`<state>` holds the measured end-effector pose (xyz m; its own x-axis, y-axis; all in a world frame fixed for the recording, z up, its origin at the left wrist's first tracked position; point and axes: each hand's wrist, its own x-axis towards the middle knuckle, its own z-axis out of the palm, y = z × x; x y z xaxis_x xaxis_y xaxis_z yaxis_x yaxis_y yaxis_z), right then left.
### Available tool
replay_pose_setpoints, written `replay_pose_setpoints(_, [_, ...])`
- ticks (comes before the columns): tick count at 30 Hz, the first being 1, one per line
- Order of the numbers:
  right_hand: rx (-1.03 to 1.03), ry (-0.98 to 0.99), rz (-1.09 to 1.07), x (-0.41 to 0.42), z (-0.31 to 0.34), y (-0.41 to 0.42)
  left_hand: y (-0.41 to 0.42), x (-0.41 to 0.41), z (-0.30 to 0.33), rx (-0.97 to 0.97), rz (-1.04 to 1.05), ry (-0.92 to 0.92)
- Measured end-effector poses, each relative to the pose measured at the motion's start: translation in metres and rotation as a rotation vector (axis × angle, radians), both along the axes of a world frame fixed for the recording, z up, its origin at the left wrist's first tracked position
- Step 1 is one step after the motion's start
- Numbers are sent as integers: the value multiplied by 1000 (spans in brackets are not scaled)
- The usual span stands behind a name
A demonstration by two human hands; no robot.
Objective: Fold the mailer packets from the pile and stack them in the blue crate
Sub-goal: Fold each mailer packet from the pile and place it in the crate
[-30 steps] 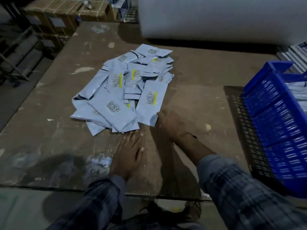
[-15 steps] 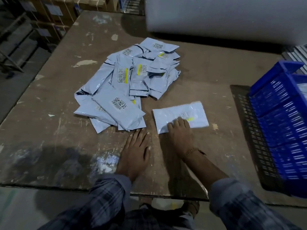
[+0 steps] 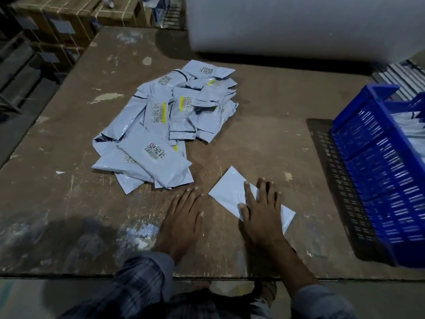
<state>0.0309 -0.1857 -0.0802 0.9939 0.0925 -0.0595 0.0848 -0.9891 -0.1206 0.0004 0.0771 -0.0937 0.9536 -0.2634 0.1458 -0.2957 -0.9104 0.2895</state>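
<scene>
While the pile (image 3: 167, 125) lies beyond, flat right hand (image 3: 262, 212) presses one packet (image 3: 227, 192); left hand (image 3: 181, 217) flat.

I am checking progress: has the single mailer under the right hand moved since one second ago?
Yes. The mailer has left the pile and now lies apart, nearer the table's front edge, under the right hand.

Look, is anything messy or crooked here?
One mailer lies crooked, apart from the pile, under the flat right hand. The pile itself is a loose jumble. Nothing looks spilled or torn.
</scene>
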Motion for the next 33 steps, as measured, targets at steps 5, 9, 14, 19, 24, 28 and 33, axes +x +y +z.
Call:
replay_pose_setpoints(5, [97,-28,260,-10,7,-25,-9,3,10,-43,-120,-29])
replay_pose_setpoints(9, [62,-83,347,-11,14,-36,-39,17,12,-19,-202,-37])
replay_pose_setpoints(14, [35,-167,-31,-20,13,-38,-86,36,7,82,-251,37])
replay_pose_setpoints(19, [111,-92,-26,-34,-5,-32,-96,37,1,165,-250,66])
replay_pose_setpoints(24, [94,-101,-26,-28,-7,-33,-99,38,5,182,-243,72])
replay_pose_setpoints(28, [106,-93,0,-19,-11,-39,-104,37,5,234,-235,87])
replay_pose_setpoints(33, [115,-90,34,-3,-11,-42,-114,35,7,253,-221,107])
